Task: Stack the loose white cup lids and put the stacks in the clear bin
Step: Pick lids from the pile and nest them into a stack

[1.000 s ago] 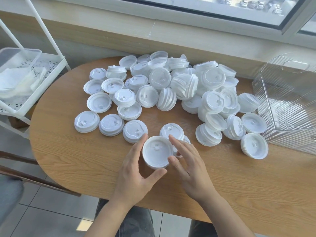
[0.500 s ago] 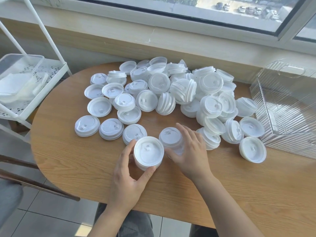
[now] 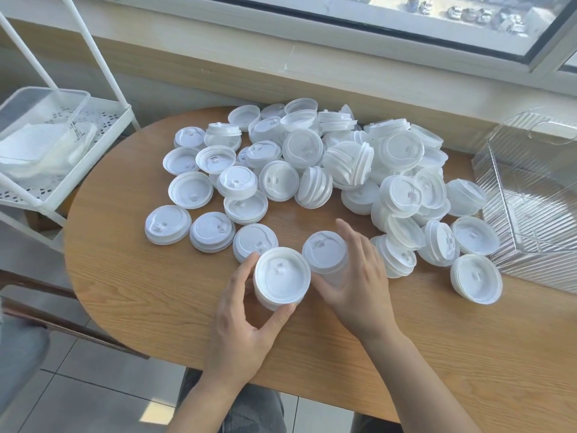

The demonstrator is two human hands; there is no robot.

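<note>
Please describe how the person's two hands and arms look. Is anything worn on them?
Both the left hand and the right hand are bare: no gloves, rings, watch or bracelet show. Both forearms are uncovered down to the picture's lower edge, with no sleeve in view. The fingernails look short and unpainted.

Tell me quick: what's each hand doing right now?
Left hand: thumb and fingers curled round a short stack of lids, gripping it.
Right hand: fingers wrapped round a second lid stack beside it, holding it.
</note>
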